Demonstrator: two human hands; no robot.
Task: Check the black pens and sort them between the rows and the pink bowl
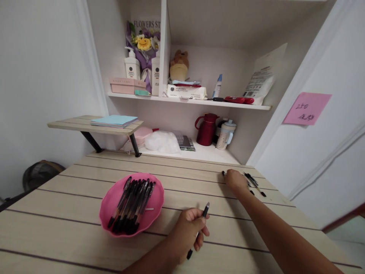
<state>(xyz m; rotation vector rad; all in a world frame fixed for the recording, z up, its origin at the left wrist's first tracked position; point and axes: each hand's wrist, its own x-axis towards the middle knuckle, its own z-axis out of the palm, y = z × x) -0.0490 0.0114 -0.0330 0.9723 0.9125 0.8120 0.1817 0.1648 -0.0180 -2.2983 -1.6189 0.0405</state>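
Observation:
My left hand (189,230) is closed around a pen (205,210), whose dark grip end points up and away while its black end sticks out below my fingers. Farther off to the right, my right hand (235,180) is down at the tabletop with its fingers closed; the black end of a pen (224,173) pokes out on its left side. Beside that hand lie several loose pens (255,183), partly covered by it. To the left, a pink scalloped plate (155,219) carries a bundle of black-and-clear pens (134,203) and a short white stick (149,209).
A small raised shelf (71,122) with blue notebooks (114,120) stands at the back left. Behind the desk (182,194), the cubby holds a red jug (207,129), a cup (226,135) and a white plastic bag (162,142). A pink note (308,108) is on the right wall.

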